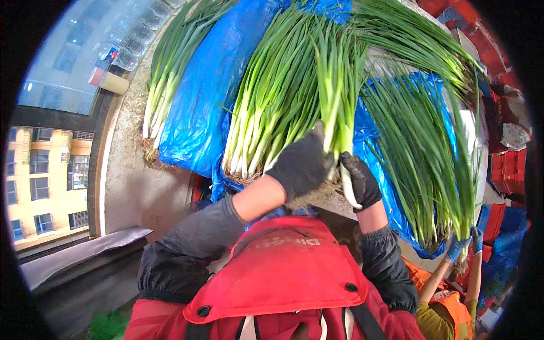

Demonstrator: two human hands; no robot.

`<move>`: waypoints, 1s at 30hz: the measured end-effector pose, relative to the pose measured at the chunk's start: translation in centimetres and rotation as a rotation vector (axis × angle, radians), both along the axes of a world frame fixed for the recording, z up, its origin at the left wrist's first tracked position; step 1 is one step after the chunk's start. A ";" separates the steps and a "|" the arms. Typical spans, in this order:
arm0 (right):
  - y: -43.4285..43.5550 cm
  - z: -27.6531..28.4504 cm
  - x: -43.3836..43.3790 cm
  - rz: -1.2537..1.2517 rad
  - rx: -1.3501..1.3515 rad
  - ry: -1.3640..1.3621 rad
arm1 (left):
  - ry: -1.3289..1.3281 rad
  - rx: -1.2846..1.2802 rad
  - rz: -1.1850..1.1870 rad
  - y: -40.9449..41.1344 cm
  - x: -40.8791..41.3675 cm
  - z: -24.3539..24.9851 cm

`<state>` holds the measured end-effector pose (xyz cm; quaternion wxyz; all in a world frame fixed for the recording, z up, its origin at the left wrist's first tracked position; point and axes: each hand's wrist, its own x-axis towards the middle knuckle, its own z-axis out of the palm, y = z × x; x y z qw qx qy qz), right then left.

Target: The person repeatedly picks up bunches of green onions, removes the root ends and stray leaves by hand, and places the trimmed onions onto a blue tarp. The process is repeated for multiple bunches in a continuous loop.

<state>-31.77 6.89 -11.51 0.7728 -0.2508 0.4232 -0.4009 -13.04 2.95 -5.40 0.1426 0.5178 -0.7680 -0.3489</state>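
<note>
Wearing a black glove, my left hand [302,163] grips scallion stalks [330,123] near their pale lower ends. Close beside it, my right hand [361,180], also in a black glove, holds a thick scallion [348,131]; its bare white end [349,187] pokes out below the fingers. The green leaves of both fan away from me over the table. To the left of these stalks lies a large pile of scallions [259,102], with roots towards me, on blue plastic sheeting [204,97]. Parts of the root ends are hidden behind my hands.
Another scallion bundle [165,89] lies left of the sheeting, near a window [59,59], clear plastic containers [140,34] and a cylindrical tube [108,80]. More scallions [416,140] lie at right. A co-worker's blue-gloved hands [458,248] hold scallions there. Red crates [508,170] stand beyond.
</note>
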 end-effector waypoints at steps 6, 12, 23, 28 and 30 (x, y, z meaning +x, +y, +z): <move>0.2 -4.2 0.8 -0.088 0.221 -0.769 | -0.136 -0.081 -0.324 4.1 -2.6 -1.8; 0.5 -6.4 -2.1 -0.211 0.203 -0.594 | 0.155 0.005 -0.124 0.6 0.4 0.5; 2.5 -4.6 -2.1 -0.362 0.278 -0.587 | 0.492 0.552 0.003 -2.8 -4.2 -7.4; 3.2 -0.8 -4.3 -0.066 0.146 -0.063 | 1.142 0.908 -0.057 -4.9 -6.2 -6.8; 4.7 1.1 -4.3 -0.077 0.036 0.033 | 1.414 1.261 0.060 -6.1 -6.8 -7.7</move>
